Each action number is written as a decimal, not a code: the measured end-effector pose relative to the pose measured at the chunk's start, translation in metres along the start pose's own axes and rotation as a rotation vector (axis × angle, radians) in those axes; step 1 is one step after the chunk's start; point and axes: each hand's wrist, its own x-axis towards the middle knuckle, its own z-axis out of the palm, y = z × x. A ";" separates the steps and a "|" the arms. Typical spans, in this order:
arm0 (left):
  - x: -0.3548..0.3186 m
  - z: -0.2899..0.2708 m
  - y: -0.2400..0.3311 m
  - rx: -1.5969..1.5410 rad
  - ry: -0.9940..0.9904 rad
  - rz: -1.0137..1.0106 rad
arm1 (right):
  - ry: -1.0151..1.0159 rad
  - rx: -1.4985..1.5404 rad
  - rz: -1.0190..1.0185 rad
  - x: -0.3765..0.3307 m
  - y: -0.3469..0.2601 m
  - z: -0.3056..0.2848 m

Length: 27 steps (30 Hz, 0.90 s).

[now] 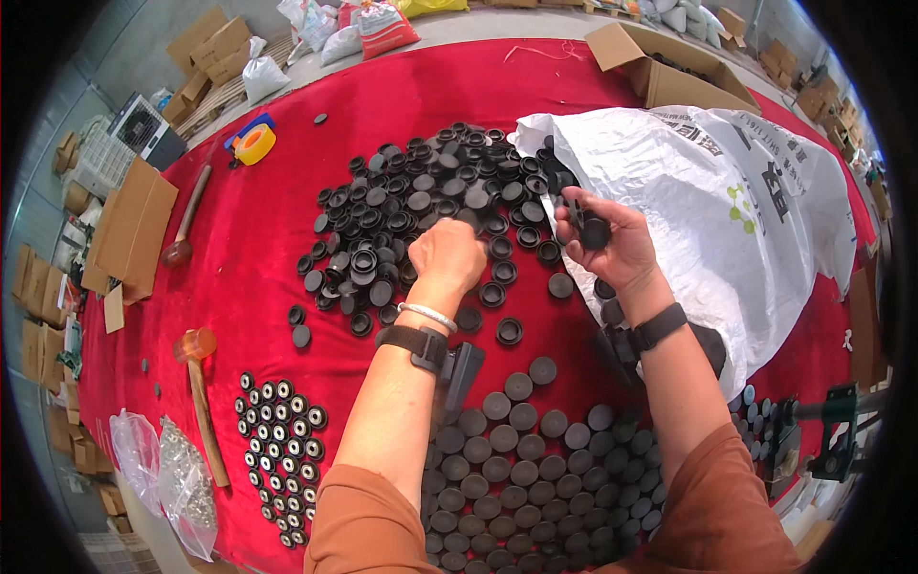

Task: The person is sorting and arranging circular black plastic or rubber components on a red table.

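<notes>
A heap of round black plastic caps (392,206) lies loose on the red cloth. At its near edge my left hand (449,253) is curled closed, knuckles up; its fingertips and whatever they grip are hidden. To the right, my right hand (620,244) is closed around black caps (594,232), some edge-on and one with its flat face showing. That hand is beside the mouth of a white woven sack (688,191), where more caps lie. Below my wrists, many black discs (512,469) lie flat, packed close in rows.
At left are a mallet (203,407), a hammer (186,215), metal-centred round parts (279,450) and a plastic bag of small pieces (188,488). Yellow tape (254,144) lies far left. An open carton (669,77) stands far right; a green metal device (837,430) is near right.
</notes>
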 end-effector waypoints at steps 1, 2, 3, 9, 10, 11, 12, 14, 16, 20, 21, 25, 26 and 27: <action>0.003 -0.002 0.005 -0.009 0.001 0.010 | -0.019 0.005 -0.021 0.003 -0.004 -0.006; 0.005 -0.004 0.009 -0.002 -0.093 -0.046 | -0.013 -0.002 -0.029 0.013 -0.005 -0.013; 0.006 -0.009 0.012 0.013 -0.183 -0.106 | 0.105 -0.187 -0.066 0.024 -0.006 -0.012; 0.001 -0.007 0.012 0.004 -0.168 -0.012 | 0.382 -1.680 -0.518 0.078 -0.007 -0.017; -0.002 -0.009 0.011 0.022 -0.156 0.020 | 0.427 -1.843 -0.508 0.083 -0.002 -0.011; -0.006 -0.008 0.012 0.030 -0.124 0.042 | 0.474 -2.006 -0.494 0.087 0.001 -0.005; -0.012 -0.015 0.015 0.007 -0.118 0.089 | 0.465 -2.004 -0.500 0.090 0.001 -0.005; -0.006 -0.007 0.013 0.045 -0.182 0.077 | 0.460 -2.200 -0.387 0.094 -0.002 -0.006; -0.014 -0.011 0.015 0.050 -0.144 0.090 | 0.452 -2.192 -0.416 0.092 -0.005 -0.005; -0.025 -0.003 0.010 -0.080 0.025 0.107 | 0.312 -2.235 -0.506 0.080 0.001 -0.008; -0.031 0.002 0.009 -0.215 0.140 0.112 | 0.378 -2.107 -0.546 0.074 0.002 -0.014; -0.041 0.003 -0.016 -1.579 0.046 -0.320 | 0.412 -1.530 -0.379 0.056 0.006 -0.015; -0.046 0.004 -0.022 -1.897 -0.051 -0.471 | 0.414 -1.314 -0.277 0.049 0.004 -0.020; -0.058 -0.001 -0.040 -2.112 -0.110 -0.554 | 0.368 -1.146 -0.121 0.033 0.013 0.010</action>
